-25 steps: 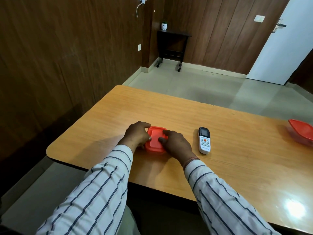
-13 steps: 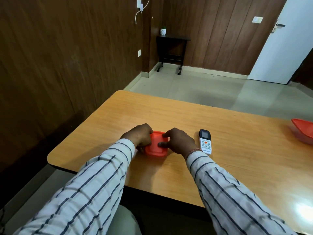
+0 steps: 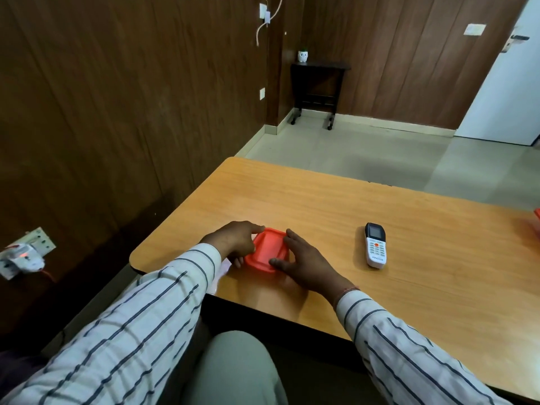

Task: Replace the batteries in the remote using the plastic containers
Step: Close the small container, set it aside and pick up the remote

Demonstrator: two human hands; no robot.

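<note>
A small plastic container with a red lid [image 3: 267, 249] stands near the left end of the wooden table [image 3: 321, 200]. My left hand [image 3: 233, 241] grips its left side, fingers curled round the edge and thumb on the lid's far corner. My right hand [image 3: 304, 263] holds the right side, with the fingers on the lid's rim and the thumb at its near corner. A white remote with a dark screen [image 3: 375, 244] lies face up to the right of my right hand, apart from it. What is inside the container is hidden.
A second red-lidded container [image 3: 537, 220] shows at the table's far right edge. A wood-panelled wall runs close along the left, with a wall socket and plug [image 3: 24, 255]. A dark side table [image 3: 317, 92] stands across the tiled floor. My knee [image 3: 236, 369] is below the table edge.
The view has swung right and down, so the table sits further right. My right hand's fingers have spread along the lid's right rim. The container stays between both hands.
</note>
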